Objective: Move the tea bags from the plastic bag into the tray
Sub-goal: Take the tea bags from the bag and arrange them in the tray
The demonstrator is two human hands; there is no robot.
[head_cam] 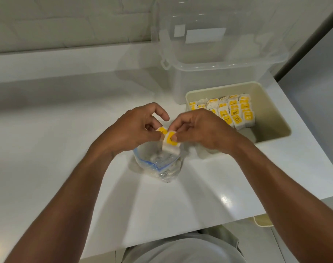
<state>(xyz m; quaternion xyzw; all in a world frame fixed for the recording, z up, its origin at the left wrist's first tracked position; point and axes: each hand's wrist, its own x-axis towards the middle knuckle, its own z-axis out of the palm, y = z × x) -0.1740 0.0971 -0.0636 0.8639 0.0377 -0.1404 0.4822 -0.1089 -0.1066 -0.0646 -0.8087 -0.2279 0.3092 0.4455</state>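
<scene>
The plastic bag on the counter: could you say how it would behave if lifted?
Probably floppy: the plastic bag is thin and crumpled. Likely light, with little visibly left inside. It may slide on the glossy counter.

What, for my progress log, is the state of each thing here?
left hand: pinching the held tea bags
right hand: pinching them too
held tea bags: lifted above the plastic bag's mouth
plastic bag: open, on the counter, contents blurred
tray: partly filled
tray tea bags: standing in rows
clear bin: behind the tray, lid state unclear
</scene>
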